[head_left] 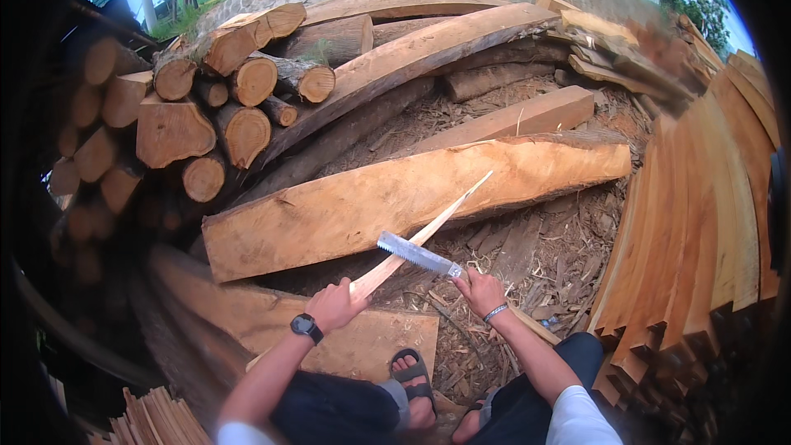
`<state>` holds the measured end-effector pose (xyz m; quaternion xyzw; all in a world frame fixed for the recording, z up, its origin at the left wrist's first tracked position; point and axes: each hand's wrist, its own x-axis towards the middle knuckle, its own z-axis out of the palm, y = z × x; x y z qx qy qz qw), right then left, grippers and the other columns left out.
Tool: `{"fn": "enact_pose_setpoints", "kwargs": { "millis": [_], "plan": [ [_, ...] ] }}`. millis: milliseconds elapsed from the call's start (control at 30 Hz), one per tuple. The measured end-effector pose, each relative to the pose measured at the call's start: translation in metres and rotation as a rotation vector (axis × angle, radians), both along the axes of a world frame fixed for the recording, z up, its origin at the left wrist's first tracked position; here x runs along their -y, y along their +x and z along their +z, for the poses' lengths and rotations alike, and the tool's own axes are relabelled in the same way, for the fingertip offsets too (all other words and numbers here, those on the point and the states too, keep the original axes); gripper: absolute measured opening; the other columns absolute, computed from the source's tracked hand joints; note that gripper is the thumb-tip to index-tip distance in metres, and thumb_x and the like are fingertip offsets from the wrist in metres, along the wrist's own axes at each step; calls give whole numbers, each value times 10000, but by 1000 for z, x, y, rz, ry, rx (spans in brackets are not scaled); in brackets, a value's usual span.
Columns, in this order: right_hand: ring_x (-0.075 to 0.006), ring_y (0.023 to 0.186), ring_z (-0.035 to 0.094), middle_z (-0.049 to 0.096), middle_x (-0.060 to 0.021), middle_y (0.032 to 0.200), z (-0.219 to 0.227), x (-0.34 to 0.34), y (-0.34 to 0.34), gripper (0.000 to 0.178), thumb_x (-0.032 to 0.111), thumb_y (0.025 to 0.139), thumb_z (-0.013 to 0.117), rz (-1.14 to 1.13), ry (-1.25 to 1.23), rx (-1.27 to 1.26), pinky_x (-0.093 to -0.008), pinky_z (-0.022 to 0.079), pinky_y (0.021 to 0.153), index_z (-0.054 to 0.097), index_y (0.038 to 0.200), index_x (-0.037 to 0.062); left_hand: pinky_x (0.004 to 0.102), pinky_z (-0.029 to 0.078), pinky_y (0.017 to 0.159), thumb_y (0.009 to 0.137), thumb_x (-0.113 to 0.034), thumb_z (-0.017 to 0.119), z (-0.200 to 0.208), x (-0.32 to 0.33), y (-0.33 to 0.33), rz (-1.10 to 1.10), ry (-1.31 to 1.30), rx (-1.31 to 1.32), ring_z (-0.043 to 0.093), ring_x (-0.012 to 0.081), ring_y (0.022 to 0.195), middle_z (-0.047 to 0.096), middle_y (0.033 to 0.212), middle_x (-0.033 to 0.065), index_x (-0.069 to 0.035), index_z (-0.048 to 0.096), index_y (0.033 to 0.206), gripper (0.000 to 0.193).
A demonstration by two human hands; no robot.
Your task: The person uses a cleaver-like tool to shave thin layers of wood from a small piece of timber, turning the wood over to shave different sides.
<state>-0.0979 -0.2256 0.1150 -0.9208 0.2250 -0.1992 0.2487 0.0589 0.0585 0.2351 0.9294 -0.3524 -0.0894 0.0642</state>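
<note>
My left hand (336, 305), with a black watch on the wrist, grips the near end of a long thin wooden strip (428, 227) that slants up and to the right over a big rough-sawn slab (395, 202). My right hand (480, 290), wearing a bracelet, holds a hand saw (416, 254) by its handle. The toothed blade lies across the strip just above my left hand. My sandalled foot (412, 379) rests on a flat board (362, 338) below.
Stacked round logs (206, 107) rise at the left. Long slabs and beams (461, 41) lie across the back. Orange-brown planks (709, 222) lean in a row at the right. Bark scraps and chips (552, 255) cover the ground.
</note>
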Motion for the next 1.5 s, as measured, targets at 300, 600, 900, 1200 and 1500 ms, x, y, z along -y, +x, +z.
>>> {"fn": "enact_pose_setpoints", "kwargs": {
  "millis": [300,600,900,1200,1500],
  "plan": [
    [-465,682,629,626,-260,686,3,18,5,543,547,965,452,42,-70,-12,-558,498,623,566,824,35,518,521,745,844,-509,604,9,-6,1,50,72,-19,656,450,848,667,847,289,30,549,1012,567],
    [-448,648,643,631,-250,663,-1,16,13,571,556,958,461,53,-39,-63,-546,512,590,581,808,18,525,516,749,841,-516,593,8,-9,7,83,93,-96,655,454,851,666,865,297,42,559,1016,586],
    [-434,652,656,630,-263,657,-15,6,16,588,585,934,484,59,-41,-66,-530,519,575,596,813,21,526,514,760,857,-546,560,-1,-3,14,63,92,-75,654,457,879,663,890,309,54,562,1035,626],
    [-430,652,657,640,-248,664,-16,20,14,598,604,935,460,-12,-48,-58,-535,521,583,599,817,35,522,513,776,856,-557,567,-4,1,12,82,106,-119,652,449,910,667,930,302,53,583,1040,637],
    [-450,671,649,633,-270,679,-14,31,14,594,571,947,463,-96,54,-21,-551,512,617,605,831,6,510,517,789,850,-578,567,-6,-4,10,72,135,-124,653,444,925,666,957,302,62,588,1064,675]
  ]
}}
